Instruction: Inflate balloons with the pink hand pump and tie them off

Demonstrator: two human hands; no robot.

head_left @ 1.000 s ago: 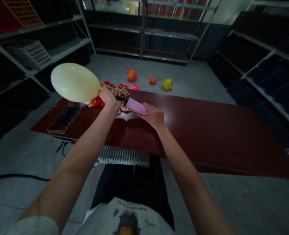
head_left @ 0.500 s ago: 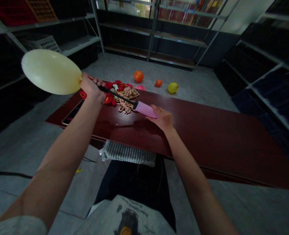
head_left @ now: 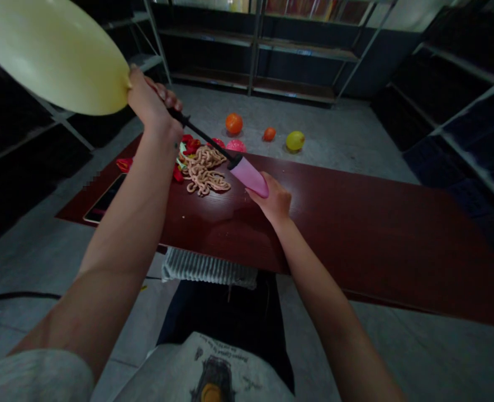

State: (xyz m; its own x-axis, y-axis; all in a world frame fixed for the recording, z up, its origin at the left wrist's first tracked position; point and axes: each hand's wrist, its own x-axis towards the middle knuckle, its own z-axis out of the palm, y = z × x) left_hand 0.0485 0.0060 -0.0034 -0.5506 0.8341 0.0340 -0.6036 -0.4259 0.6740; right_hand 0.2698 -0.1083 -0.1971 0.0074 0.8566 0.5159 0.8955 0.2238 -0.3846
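Note:
A large pale yellow balloon [head_left: 58,53] fills the upper left, cut off by the frame edge. My left hand [head_left: 150,103] is closed around its neck and the front end of a balloon pump. The pump's black rod [head_left: 207,139] runs down to the right into its pink barrel [head_left: 250,176]. Around the back end of that barrel, my right hand [head_left: 275,198] is wrapped. Below the rod, a heap of tan, uninflated long balloons [head_left: 205,170] lies on the dark red table [head_left: 356,223], beside red pieces [head_left: 190,144]. The nozzle inside my left hand is hidden.
A phone [head_left: 104,201] lies at the table's left end, partly behind my left forearm. On the floor beyond are an orange balloon [head_left: 234,124], a smaller orange one [head_left: 269,134] and a yellow one [head_left: 295,141]. Metal shelves [head_left: 253,44] stand behind.
My left hand and the yellow balloon have moved up and left, and the balloon looks larger. The pump is tilted more steeply. My right hand keeps its grip, and the view has shifted slightly.

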